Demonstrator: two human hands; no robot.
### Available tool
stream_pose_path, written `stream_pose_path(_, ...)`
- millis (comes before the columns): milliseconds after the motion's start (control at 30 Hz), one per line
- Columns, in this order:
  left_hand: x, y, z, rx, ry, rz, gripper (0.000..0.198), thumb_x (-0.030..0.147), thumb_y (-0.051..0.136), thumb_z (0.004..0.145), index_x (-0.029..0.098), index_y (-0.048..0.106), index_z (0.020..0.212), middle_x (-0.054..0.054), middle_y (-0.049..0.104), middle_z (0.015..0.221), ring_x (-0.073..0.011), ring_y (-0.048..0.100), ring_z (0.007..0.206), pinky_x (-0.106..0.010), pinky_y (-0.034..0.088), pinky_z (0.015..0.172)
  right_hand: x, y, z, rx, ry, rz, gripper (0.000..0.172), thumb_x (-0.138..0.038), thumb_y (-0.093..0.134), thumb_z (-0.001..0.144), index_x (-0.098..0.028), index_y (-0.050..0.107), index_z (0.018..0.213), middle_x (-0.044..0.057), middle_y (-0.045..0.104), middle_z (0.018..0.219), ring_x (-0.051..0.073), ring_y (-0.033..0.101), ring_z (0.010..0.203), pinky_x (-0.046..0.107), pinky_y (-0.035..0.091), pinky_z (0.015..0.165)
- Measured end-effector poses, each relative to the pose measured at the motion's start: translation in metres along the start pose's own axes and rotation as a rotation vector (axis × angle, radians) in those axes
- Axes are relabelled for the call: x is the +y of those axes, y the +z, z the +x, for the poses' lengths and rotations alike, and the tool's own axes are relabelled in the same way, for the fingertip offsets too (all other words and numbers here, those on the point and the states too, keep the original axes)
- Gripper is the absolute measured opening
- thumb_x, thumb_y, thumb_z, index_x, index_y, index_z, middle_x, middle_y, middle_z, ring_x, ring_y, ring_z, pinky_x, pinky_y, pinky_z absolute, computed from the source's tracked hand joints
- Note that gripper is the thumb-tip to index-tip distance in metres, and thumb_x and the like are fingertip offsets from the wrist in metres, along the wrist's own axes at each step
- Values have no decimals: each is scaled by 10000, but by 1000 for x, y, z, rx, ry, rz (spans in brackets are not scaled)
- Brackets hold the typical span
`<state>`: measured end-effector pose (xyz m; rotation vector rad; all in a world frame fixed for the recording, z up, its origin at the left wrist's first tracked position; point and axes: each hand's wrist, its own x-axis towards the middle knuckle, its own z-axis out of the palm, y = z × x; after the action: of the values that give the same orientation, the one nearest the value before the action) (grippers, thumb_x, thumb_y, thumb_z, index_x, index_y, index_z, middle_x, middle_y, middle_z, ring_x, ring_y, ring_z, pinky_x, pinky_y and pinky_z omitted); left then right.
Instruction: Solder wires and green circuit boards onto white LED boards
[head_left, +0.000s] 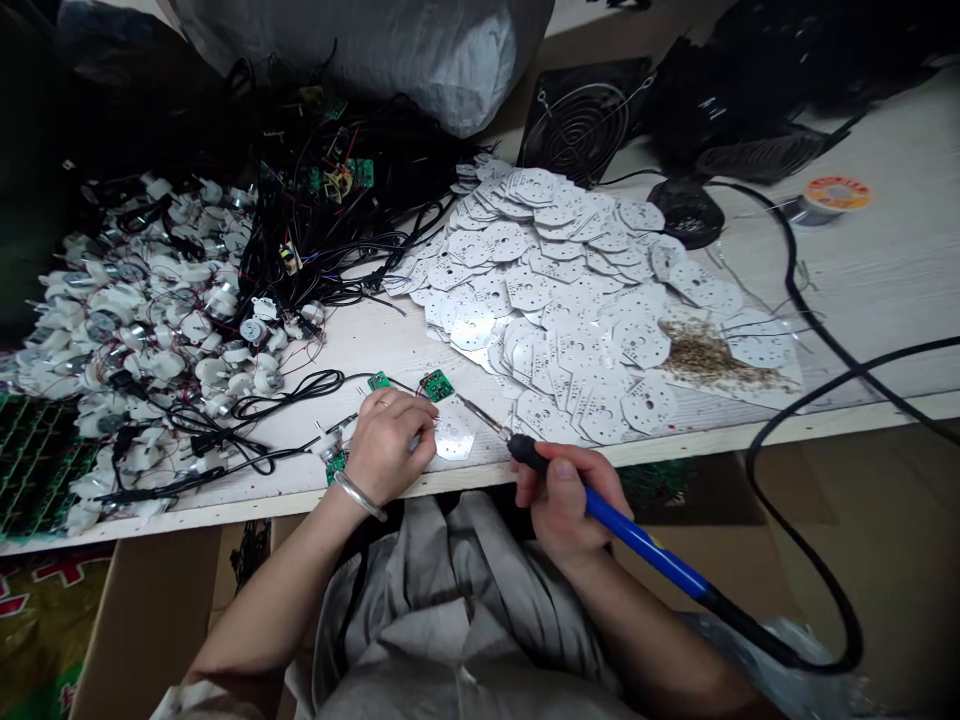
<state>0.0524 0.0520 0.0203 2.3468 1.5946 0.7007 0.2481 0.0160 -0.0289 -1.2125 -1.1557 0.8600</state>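
Observation:
My right hand (574, 500) grips a soldering iron (649, 550) with a blue handle. Its metal tip points up and left, close to a small green circuit board (436, 386) with thin wires on it. My left hand (390, 440), a silver bangle at its wrist, rests at the table's front with fingers curled; what they pinch, if anything, is hidden. Beside its fingertips lies a flat white circuit board (455, 438). Another bit of green board (378, 381) shows just above the knuckles. A white motor part (327, 440) with a black cable lies left of this hand.
White LED-style boards (555, 290) form a wide heap. Left are piled small white motors (172, 300) and black cables (360, 240). Behind stand a black fan (577, 125) and a solder spool (832, 198). Brown residue (701, 358) covers one sheet. The iron's cord (795, 270) loops at right.

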Motion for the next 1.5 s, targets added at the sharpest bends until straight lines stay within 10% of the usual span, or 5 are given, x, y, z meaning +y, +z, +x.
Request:
stream_pose_path(400,1,-1,-1,-15,33,51,91,139,564,809,197,619,764,-21,725,920,-173,635,876,-391,439,902,0,9,9,-4,-293,-90,181,-164,614,852,-214,592,1025,6,719,772,166,722,710,336,600,746)
stream_pose_path(667,-7,-44,9,139,-26,15,128,252,519,897,186,622,861,-66,690,932,-174,641,903,-321,504,819,4,14,8,-13,-311,-81,190,-142,583,876,-209,595,1053,28,739,871,170,728,749,343,605,771)
stream_pose_path(933,2,-29,75,-424,-179,259,311,244,616,784,236,642,1094,-44,685,1049,-222,661,919,-310,518,759,2,13,14,-89,-592,-228,277,-73,576,857,-202,591,1101,69,732,949,193,726,792,330,612,736)
stream_pose_path(1333,28,-47,-35,-329,-276,411,170,203,547,840,213,647,978,-72,667,987,-244,624,926,-391,510,796,6,7,9,-78,-510,-19,315,-53,560,849,-232,596,1106,40,725,900,181,723,711,325,627,664)
stream_pose_path(1500,16,-64,-27,-223,-123,268,305,335,616,839,203,610,1114,-83,667,1047,-238,627,928,-394,519,812,1,5,14,0,-451,50,253,-82,555,867,-218,594,1076,47,703,939,173,718,666,347,622,641)
